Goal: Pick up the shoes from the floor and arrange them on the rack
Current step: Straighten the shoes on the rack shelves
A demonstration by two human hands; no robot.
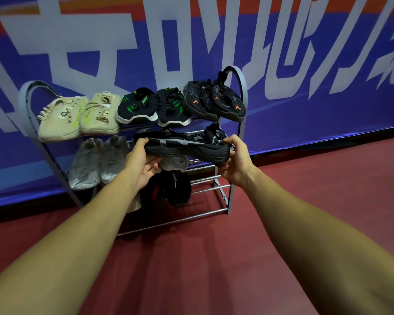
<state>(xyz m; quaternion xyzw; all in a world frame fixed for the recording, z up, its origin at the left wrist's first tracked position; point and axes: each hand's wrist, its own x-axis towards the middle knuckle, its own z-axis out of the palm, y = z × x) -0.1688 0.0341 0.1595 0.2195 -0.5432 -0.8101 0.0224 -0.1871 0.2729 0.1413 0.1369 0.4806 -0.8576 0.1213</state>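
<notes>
Head: left hand (141,165), right hand (236,165) grip black shoe (187,147); banner (77,53) illegible.

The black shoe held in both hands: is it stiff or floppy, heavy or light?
The black shoe is probably fairly stiff: it spans straight between the left hand and right hand. Its mesh upper suggests it is light.

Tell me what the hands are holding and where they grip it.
Both hands hold one black shoe, lying sideways in front of the rack: the left hand grips its left end, the right hand its right end.
</notes>
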